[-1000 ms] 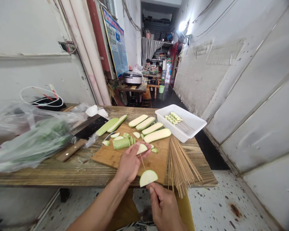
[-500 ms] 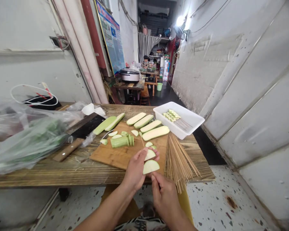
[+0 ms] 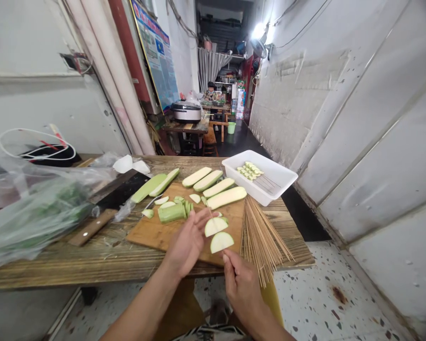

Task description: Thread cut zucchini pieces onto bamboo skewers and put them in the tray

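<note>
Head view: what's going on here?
The right hand holds a skewer with two pale slices on it. The left hand is open beside them, not gripping. A partly sliced green vegetable lies on the board. Skewered pieces lie in the white tray; loose sticks lie nearby.

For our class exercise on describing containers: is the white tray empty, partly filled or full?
Partly filled: skewered slices lie toward the left of the white tray, and its bare inside shows around them.
</note>
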Tool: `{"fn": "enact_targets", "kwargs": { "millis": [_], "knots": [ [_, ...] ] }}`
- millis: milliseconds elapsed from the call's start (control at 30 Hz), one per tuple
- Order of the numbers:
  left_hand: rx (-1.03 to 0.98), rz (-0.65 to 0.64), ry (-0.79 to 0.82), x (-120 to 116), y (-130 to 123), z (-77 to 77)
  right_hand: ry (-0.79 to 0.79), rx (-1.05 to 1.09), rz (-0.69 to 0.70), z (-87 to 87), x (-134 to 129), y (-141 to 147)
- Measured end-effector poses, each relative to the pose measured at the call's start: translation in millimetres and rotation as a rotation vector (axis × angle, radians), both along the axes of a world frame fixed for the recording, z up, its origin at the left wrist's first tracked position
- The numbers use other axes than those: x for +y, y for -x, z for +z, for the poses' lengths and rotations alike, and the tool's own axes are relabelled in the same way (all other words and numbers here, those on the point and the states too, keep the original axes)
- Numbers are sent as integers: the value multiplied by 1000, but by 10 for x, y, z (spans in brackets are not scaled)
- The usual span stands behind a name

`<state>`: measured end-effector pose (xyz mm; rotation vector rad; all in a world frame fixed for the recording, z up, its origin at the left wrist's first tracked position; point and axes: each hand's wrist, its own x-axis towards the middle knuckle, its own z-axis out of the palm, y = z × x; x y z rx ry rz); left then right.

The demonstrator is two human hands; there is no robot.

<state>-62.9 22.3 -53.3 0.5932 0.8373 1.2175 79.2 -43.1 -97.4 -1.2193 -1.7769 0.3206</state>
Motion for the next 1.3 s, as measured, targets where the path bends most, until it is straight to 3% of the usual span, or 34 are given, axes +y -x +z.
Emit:
{"fn": "enact_targets", "kwargs": {
  "millis": [133,200,300,367,467,567,667,767,867,967,1033,1300],
  "knots": [
    [556,336,-272,214,411,-124,109,35,-42,-66,14,-158],
    [928,355,-392,351,606,-179,169,33,-42,-110,34,-231],
    [1440,122,-623,556,737,-293,210,26,-30,-184,66,-279],
    [1663,-68,-726,675,729,-384,222,27,-28,-230,78,-278],
    [1845,-248,-759,830,688,-490,231,33,-22,-275,77,-267],
    [1886,-321,-765,981,708,-528,233,20,-22,-281,59,-267],
    [1800,-344,-772,1104,765,-501,236,23,-17,-253,30,-268],
    [1550,-251,-680,1103,788,-401,221,37,-1,-198,-13,-250],
    [1037,-142,-556,919,767,-275,206,62,44,-114,-72,-205],
    [497,-172,-415,640,737,-222,181,87,113,-17,-132,-135],
    [242,-205,-354,475,720,-237,169,82,152,41,-164,-86],
    [-218,-168,-156,176,612,-247,166,16,210,162,-281,24]
  ]
}}
